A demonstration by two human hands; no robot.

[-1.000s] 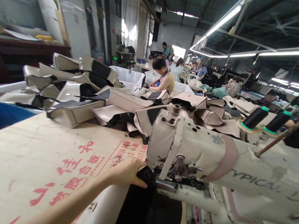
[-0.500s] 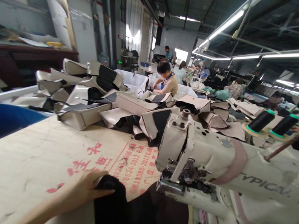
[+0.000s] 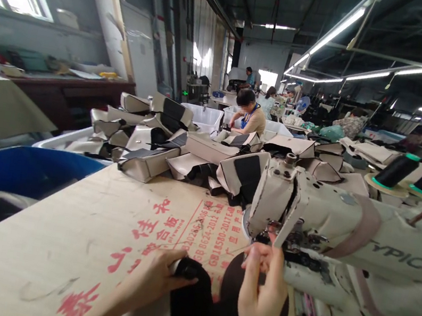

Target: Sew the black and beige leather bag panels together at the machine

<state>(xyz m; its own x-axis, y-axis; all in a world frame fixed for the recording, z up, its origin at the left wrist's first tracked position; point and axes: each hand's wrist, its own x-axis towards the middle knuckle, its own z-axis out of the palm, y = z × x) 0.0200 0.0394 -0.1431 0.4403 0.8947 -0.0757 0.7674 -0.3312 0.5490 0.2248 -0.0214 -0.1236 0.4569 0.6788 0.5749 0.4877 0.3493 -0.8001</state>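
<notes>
A: Principal change over the last second?

B: Held edge of the black piece (image 3: 189, 311), formerly beside the head of the sewing machine (image 3: 354, 220), now drawn apart toward lower centre. Right hand (image 3: 262, 301) newly in view, right of lower centre, with fingers raised close to the needle end.

A: Significance for the work in hand?

B: By judgement, attention at both places at once: material steadied on one side, fingers at the machine on the other.

A: State of each grip?

B: Left hand (image 3: 154, 280): closed on the upper edge of the black piece, above the plywood desk (image 3: 62, 225). Right hand: curled, with contents, if any, impossible to tell.

A: Obscured parts?

B: Needle, masked by fingers and machine head. Dark rounded flap (image 3: 231, 280), partly behind the right hand; join with the black piece unclear. Lower end of the piece, cut off at the bottom edge.
</notes>
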